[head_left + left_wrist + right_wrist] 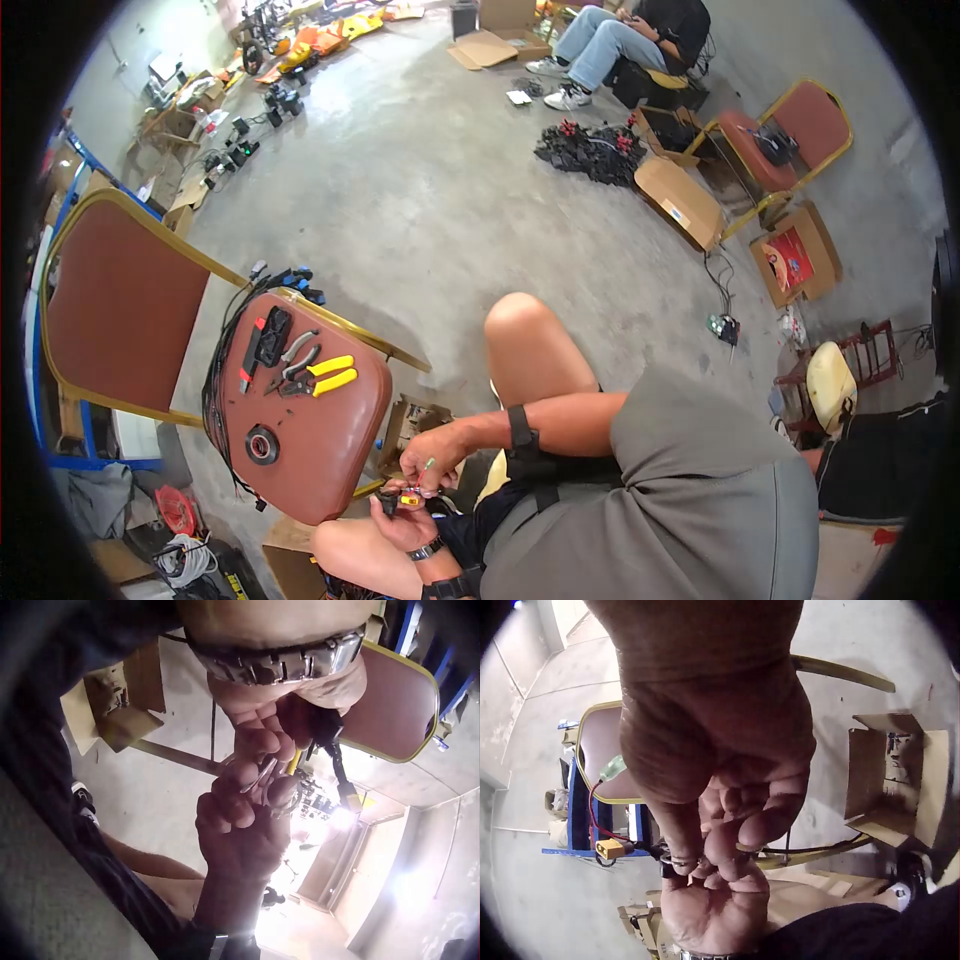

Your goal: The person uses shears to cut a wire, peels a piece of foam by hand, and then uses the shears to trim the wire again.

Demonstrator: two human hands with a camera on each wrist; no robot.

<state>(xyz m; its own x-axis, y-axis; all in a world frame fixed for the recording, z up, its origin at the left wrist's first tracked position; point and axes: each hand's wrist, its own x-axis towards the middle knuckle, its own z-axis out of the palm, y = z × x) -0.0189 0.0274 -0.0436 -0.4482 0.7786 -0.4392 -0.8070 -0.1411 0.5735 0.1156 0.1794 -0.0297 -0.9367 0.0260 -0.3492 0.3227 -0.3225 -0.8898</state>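
Nearest the head camera is the person's grey fabric shirt, to the right of both hands. The bare left hand, with a silver metal-link watch at its wrist, has its fingers curled round a small black block-shaped piece. The right hand meets it fingertip to fingertip, thumb and fingers pinching a thin black cable. The fingers overlap and the left wrist view is dark, so what the slim silvery piece between them is seems hard to say.

From the right hand's pinch, in its wrist view, the cable leads to a yellow plastic connector beside the thumb; red and black wires rise from there to a translucent green plug.

Left of the hands in the head view stands a chair with a reddish-brown padded seat and gold metal frame. On the seat lie yellow-handled pliers, a red-and-black utility knife and a round roll of black tape. A bundle of black cables runs along the seat's far side from the hands. An open brown cardboard box sits on the floor, right of the right hand in its wrist view.
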